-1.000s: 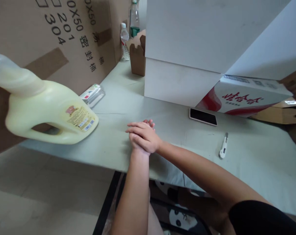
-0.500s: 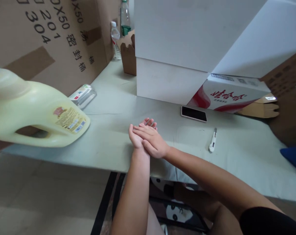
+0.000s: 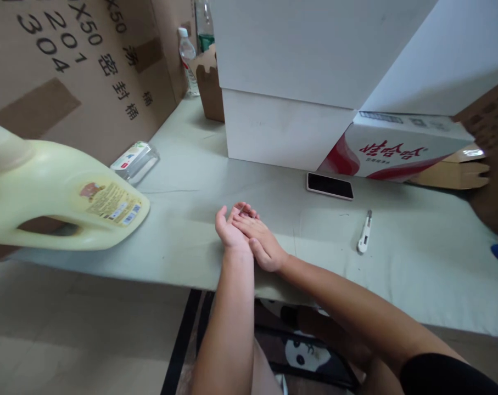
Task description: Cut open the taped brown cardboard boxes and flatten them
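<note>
Palm up over the near part of the table, my left hand (image 3: 231, 232) has its thumb apart and its fingers slightly curled. My right hand (image 3: 262, 238) lies flat across that palm, fingers stretched out and touching it. A tiny dark mark shows near the left fingers, too small to make out. No held object can be seen in either hand. To their right, a white utility knife (image 3: 364, 233) lies on the table, and behind it is a phone (image 3: 330, 186) with a dark screen.
A big pale yellow jug (image 3: 67, 164) stands at left, by a clear plastic box (image 3: 137, 162). Cardboard (image 3: 121, 71), a water bottle (image 3: 188, 60), large white boxes (image 3: 285, 126) and a red-and-white carton (image 3: 397, 148) line the back. The pale cloth-covered table (image 3: 183, 236) ends just before me.
My right hand has slid back a little toward the right across my left palm, baring more of the left palm and fingers. The camera view has shifted slightly.
</note>
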A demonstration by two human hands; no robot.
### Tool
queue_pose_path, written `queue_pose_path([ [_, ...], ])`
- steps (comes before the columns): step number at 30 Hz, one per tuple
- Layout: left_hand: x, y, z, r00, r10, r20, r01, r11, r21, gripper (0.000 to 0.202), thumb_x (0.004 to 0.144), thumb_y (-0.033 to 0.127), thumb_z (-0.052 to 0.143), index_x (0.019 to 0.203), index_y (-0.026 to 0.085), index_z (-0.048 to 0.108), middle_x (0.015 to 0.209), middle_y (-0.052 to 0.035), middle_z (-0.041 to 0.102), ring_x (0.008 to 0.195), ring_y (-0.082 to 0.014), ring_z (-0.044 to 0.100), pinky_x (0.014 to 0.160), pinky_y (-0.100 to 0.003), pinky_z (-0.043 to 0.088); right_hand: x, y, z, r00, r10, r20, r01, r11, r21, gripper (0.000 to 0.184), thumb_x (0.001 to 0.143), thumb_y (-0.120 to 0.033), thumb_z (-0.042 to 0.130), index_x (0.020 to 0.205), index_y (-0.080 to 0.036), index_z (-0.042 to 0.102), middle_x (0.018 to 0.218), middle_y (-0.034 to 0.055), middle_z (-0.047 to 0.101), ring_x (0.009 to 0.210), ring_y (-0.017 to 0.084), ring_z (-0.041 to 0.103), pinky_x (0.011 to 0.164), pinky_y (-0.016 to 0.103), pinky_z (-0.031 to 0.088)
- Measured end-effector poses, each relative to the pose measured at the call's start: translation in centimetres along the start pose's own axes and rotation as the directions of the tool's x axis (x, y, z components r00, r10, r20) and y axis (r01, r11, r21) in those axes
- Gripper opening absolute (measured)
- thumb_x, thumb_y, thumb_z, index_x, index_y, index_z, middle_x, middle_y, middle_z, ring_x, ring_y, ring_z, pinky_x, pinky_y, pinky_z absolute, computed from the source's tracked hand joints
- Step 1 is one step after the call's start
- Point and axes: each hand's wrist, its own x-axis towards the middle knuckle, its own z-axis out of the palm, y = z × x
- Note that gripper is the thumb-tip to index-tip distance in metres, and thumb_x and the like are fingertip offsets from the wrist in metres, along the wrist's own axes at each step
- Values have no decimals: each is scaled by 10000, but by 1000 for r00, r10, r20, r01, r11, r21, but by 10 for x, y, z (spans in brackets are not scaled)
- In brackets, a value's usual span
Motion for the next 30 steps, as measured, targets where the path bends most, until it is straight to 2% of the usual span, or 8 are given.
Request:
queue_pose_path([
  [5,-1,11,0,997,65,-50,-68,996,-61,376,869,481,411,717,175,566,698,-5,523,585,-129,517,716,-321,435,-6,-1,10,997,36,-69,-33,998,44,525,1073,-404,280,1510,-230,512,1529,121,575,1472,226,494,1221,511,403],
  [12,2,13,3,990,-7,-141,1,999,-39,303,888,383,407,658,191,454,617,32,434,504,-108,428,643,-304,396,-6,-4,7,996,87,-36,-85,995,57,495,1067,-374,318,1460,-220,575,1450,123,646,1411,239,566,1191,505,456],
  [17,4,11,5,984,-12,-180,11,1000,-4,255,879,301,426,650,190,437,585,51,406,469,-94,398,604,-291,379,-5,-5,6,992,121,-48,-117,991,70,493,1064,-378,320,1409,-202,625,1396,125,686,1360,244,614,1165,497,484],
  [25,5,18,4,981,-53,-184,58,998,23,279,892,278,412,629,185,428,570,49,408,450,-90,398,585,-288,377,-3,-7,6,988,156,-17,-155,987,43,481,1051,-372,339,1403,-231,635,1393,111,690,1340,264,630,1115,524,520],
  [30,6,15,5,985,-47,-166,47,999,-1,256,870,265,441,627,185,425,573,51,392,449,-89,389,579,-280,368,-4,-7,6,989,142,-30,-140,988,57,474,1054,-370,340,1396,-231,637,1389,117,692,1341,255,630,1123,507,514],
])
